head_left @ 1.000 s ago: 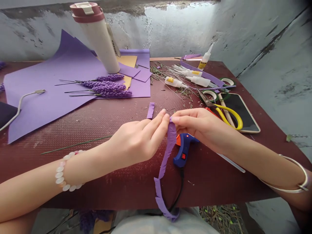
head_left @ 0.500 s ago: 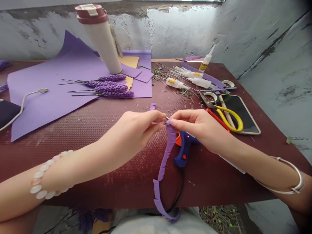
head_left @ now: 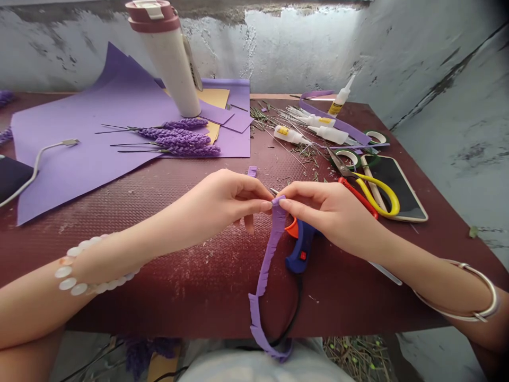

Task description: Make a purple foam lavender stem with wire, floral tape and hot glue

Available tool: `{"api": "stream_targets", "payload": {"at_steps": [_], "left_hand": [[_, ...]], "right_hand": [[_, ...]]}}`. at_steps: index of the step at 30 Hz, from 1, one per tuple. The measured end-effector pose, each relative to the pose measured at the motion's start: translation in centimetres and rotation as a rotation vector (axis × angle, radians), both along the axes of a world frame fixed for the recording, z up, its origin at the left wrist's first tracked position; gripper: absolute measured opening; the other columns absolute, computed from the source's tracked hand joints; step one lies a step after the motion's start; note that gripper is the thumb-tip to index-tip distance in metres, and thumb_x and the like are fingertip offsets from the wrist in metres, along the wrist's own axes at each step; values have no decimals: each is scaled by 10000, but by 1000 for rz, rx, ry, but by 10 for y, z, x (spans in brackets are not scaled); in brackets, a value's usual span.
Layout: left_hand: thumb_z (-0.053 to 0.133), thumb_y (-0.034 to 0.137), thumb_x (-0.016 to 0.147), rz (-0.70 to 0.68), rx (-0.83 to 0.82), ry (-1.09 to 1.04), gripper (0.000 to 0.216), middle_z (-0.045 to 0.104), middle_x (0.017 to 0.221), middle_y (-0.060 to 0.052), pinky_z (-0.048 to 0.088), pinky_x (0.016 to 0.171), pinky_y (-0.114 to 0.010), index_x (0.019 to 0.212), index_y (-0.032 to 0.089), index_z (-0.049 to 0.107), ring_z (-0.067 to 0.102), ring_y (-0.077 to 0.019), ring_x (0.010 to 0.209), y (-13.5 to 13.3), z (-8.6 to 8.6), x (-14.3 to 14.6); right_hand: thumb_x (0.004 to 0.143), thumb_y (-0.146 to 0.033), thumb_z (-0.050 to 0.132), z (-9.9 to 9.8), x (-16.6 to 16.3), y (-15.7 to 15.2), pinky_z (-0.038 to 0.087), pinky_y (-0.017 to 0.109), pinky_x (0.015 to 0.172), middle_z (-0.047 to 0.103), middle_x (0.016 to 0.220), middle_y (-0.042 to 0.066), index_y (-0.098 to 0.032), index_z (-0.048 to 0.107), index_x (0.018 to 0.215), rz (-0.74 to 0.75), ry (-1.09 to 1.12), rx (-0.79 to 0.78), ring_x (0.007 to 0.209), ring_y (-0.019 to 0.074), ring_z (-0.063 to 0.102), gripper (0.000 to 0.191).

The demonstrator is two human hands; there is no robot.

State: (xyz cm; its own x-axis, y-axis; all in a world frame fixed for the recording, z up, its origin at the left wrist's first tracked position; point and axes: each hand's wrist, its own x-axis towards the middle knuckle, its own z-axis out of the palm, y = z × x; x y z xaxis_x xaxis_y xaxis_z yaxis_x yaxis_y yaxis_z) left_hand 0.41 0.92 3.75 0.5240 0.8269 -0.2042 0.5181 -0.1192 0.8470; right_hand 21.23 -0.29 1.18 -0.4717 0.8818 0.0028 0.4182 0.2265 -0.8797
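A long purple paper strip [head_left: 267,260] with a fringed edge hangs from my fingertips and curls down past the table's front edge. My left hand [head_left: 242,199] pinches its top end from the left, thumb against the forefinger. From the right, my right hand [head_left: 318,209] pinches the same end between thumb and forefinger. A thin metal tip [head_left: 274,191] pokes out just above the fingers; the rest of it is hidden. Behind the strip lies a blue glue gun [head_left: 301,246] with an orange part, partly covered by my right hand.
Purple lavender stems [head_left: 183,139] lie on a large purple sheet [head_left: 79,127] beside a white tumbler [head_left: 175,74]. To the right are glue bottles [head_left: 289,135], yellow-and-red scissors [head_left: 379,193], tape rolls [head_left: 349,157] and a phone [head_left: 405,191]. Wires and green clippings lie near the wall.
My left hand has shifted slightly, its thumb now at the strip's top edge and its other fingers lower. Less of the metal tip's length shows between the hands. The view has tilted slightly.
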Motion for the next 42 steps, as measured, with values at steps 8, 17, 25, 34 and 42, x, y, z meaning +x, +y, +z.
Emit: {"api": "stream_targets", "payload": {"at_steps": [8, 17, 25, 34, 42], "left_hand": [[641, 193, 831, 55, 241, 38, 110, 624, 533, 52, 371, 483, -147, 819, 183, 750, 521, -49, 484, -4, -4, 2], [666, 197, 819, 38, 177, -29, 92, 652, 568, 56, 398, 500, -136, 762, 169, 733, 563, -50, 513, -4, -4, 2], [657, 224, 823, 21, 213, 3, 99, 652, 587, 40, 431, 531, -150, 800, 156, 726, 570, -66, 533, -4, -6, 3], [633, 302, 834, 0, 243, 83, 161, 696, 651, 11, 437, 528, -179, 808, 163, 710, 595, -93, 551, -5, -2, 1], [622, 277, 838, -33, 274, 130, 144, 693, 652, 22, 414, 535, -179, 817, 164, 708, 594, -87, 559, -5, -4, 2]], "right_hand": [[926, -256, 547, -1, -1, -1, 408, 188, 620, 684, 744, -45, -185, 679, 918, 8, -216, 323, 642, 72, 585, 150], [934, -238, 537, 1, 0, -3, 409, 192, 610, 698, 758, -31, -182, 669, 908, 21, -285, 390, 652, 83, 611, 146], [935, -262, 522, 2, 0, -3, 422, 205, 627, 694, 764, -22, -185, 669, 904, 35, -256, 299, 656, 97, 605, 169], [944, -299, 494, 17, 2, 2, 449, 231, 651, 700, 826, -4, -191, 668, 955, 128, -194, 160, 713, 127, 626, 206], [933, -250, 523, 13, 3, 11, 430, 282, 721, 668, 830, 38, -156, 661, 908, 291, -428, 593, 788, 166, 600, 168]]}}
